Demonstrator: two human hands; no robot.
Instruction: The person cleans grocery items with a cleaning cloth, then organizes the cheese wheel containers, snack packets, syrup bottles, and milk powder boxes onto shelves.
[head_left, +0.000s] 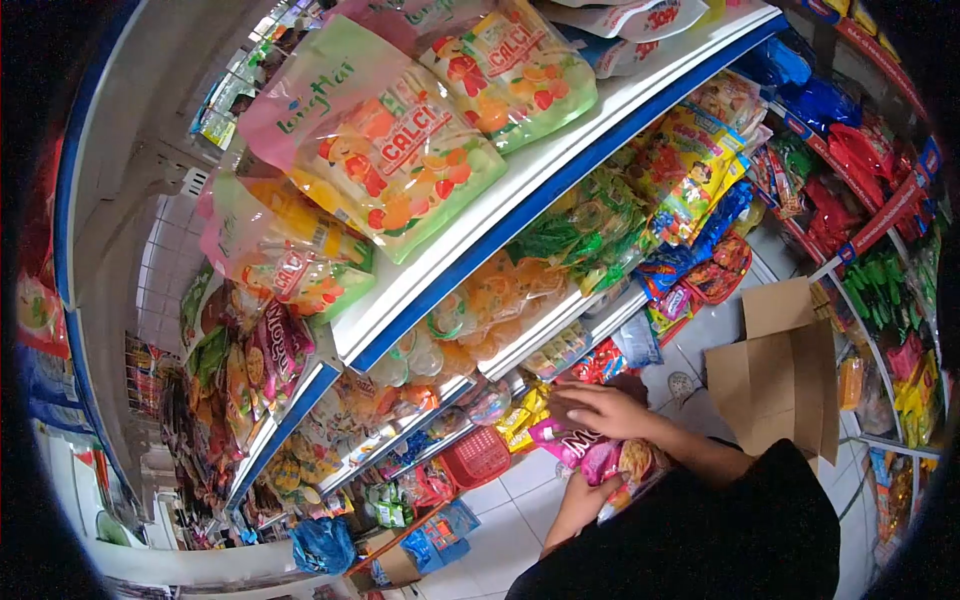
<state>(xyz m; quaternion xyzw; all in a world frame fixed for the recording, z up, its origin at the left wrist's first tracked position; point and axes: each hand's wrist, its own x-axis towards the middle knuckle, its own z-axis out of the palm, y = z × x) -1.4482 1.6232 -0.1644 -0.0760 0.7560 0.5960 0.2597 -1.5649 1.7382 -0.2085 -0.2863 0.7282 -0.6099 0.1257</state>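
Observation:
My left hand (583, 508) grips the lower edge of a shiny pink-and-purple snack bag (600, 460), its thumb lying on the front. Across the bag's upper part reaches my right hand (612, 410), fingers stretched out and together over the top edge. Part of the bag is hidden by that hand and by my black sleeve (790, 500). Beyond the right hand shows a dark brown surface (632, 384). Yellow packets (523, 418) sit just left of the bag, beside a red plastic basket (475, 458).
Shelves with a blue-edged white board (560, 190) rise close on the left, loaded with CALCI pouches (400, 150). A cardboard box (775, 380) with raised flaps stands on the tiled floor (510, 520) at right. Hanging packets (885, 290) line the far right rack.

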